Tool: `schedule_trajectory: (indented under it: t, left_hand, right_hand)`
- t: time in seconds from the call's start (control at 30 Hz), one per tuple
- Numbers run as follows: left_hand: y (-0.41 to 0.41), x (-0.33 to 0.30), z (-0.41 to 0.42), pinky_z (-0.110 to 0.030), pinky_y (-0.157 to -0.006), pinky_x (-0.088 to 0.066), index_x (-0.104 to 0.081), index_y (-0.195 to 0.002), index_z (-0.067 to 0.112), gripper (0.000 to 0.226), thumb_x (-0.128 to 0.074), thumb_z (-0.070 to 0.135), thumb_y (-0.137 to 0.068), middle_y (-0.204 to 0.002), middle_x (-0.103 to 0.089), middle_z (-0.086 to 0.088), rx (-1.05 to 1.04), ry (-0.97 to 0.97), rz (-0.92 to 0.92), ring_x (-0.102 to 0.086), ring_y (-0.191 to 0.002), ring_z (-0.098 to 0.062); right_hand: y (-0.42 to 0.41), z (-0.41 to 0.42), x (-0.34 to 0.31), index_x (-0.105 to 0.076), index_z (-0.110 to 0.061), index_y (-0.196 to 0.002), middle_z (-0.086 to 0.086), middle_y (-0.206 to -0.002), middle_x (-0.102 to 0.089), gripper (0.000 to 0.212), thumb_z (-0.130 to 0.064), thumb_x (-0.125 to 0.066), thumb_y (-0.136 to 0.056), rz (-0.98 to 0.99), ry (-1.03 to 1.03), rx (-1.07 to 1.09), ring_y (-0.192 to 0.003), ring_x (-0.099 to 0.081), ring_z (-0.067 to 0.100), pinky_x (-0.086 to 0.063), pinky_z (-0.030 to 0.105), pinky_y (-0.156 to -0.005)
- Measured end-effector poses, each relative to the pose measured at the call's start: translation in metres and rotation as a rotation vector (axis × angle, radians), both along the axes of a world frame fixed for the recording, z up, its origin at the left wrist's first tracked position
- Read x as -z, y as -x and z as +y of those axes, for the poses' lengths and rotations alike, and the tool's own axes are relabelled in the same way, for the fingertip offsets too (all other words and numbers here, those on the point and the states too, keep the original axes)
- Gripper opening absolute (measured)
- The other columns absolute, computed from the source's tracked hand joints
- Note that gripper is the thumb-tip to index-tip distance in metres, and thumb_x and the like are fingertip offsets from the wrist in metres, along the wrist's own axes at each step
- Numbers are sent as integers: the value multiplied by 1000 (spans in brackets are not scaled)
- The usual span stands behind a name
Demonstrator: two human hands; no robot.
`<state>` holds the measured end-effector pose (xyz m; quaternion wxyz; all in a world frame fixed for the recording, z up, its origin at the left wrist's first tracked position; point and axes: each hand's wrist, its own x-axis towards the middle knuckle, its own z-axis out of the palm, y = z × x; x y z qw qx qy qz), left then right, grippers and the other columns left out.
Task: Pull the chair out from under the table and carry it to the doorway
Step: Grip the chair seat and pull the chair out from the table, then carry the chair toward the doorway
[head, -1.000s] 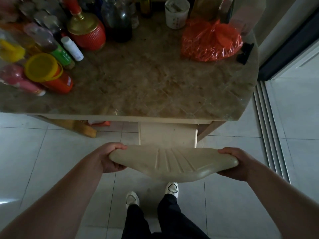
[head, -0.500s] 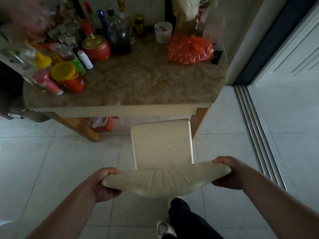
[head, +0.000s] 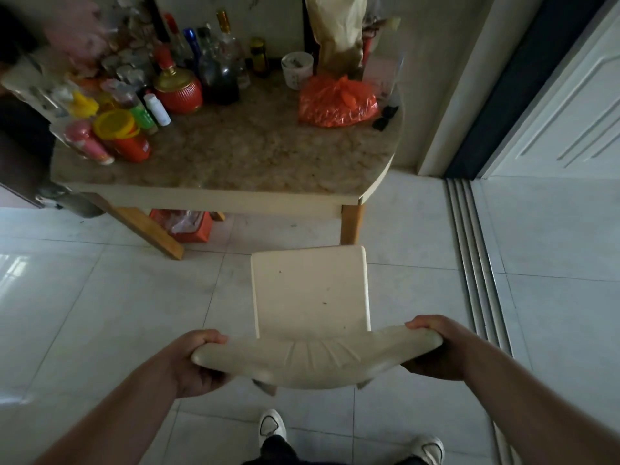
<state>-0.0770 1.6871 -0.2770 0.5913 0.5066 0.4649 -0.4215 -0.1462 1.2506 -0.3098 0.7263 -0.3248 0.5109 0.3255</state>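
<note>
A cream plastic chair (head: 310, 290) stands on the white floor tiles, its whole seat out in front of the marble-topped table (head: 255, 162). My left hand (head: 194, 362) grips the left end of the curved backrest. My right hand (head: 436, 347) grips its right end. The chair's legs are hidden below the seat. The sliding-door track (head: 476, 263) of the doorway runs along the floor to the right of the chair.
Several bottles and jars (head: 134, 105) crowd the table's left and back, with a red plastic bag (head: 337, 100) at its right. A red box (head: 188, 226) and a slanted wooden leg (head: 147, 226) sit under it. A white door panel (head: 570, 105) stands at the right.
The chair has slid back toward me, from mostly tucked under the table to fully out of it. I have stepped backward, and both hands have kept their grip on the backrest.
</note>
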Motion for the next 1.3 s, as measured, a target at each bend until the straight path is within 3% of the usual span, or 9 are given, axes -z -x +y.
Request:
schedule_trajectory:
  t: [0.37,0.7,0.83,0.97,1.07,1.17,1.3]
  left_hand:
    - [50,0,-241,-42,-50,-56,-54,-101,-4,33,-64,8,-73,-77,-59,-22,37,64,23,-56,-71,-36]
    - [2,11,-420,-47,-66,-57,-52,-115,-3,47,-66,8,-72,-85,-62,-27,179,137,-20,-63,-71,-40]
    - [-31,3,-477,-44,-62,-57,-49,-113,-7,33,-58,13,-88,-73,-64,-28,160,195,-10,-62,-67,-39]
    - [-76,0,-524,-41,-57,-57,-41,-129,-10,53,-57,12,-84,-95,-55,-30,120,245,-30,-56,-77,-36]
    - [-112,5,-556,-41,-51,-57,-40,-132,-10,60,-60,11,-80,-99,-53,-30,79,245,-36,-57,-77,-37]
    - [-153,12,-587,-42,-48,-56,-45,-129,-10,61,-65,9,-74,-90,-58,-30,67,205,-38,-62,-67,-41]
    - [-192,10,-633,-43,-48,-55,-52,-121,-4,55,-69,5,-70,-99,-59,-29,-28,155,-29,-61,-77,-42]
  right_hand:
    - [63,-237,-26,-51,-3,-105,19,-85,-59,43,-1,-72,-68,-32,62,5,-79,-59,35,-56,45,-72]
    - [88,-401,-43,-52,-3,-89,18,-76,-57,18,-5,-65,-77,-148,138,153,-73,-56,35,-52,45,-71]
    - [59,-458,-52,-53,-1,-95,21,-74,-64,23,-5,-66,-77,-149,139,166,-67,-63,40,-58,46,-65]
    - [2,-514,-51,-52,-1,-104,28,-78,-67,37,-3,-71,-73,-138,118,151,-68,-65,43,-58,46,-64]
    - [-52,-551,-41,-52,-3,-107,27,-81,-67,47,-1,-76,-66,-127,115,118,-74,-64,42,-57,46,-72]
    - [-108,-591,-31,-55,-2,-109,24,-87,-66,52,0,-79,-63,-111,116,72,-80,-64,41,-52,46,-94]
    - [-187,-644,-39,-56,-2,-112,24,-99,-58,49,-2,-77,-67,-105,94,-16,-87,-61,41,-53,49,-92]
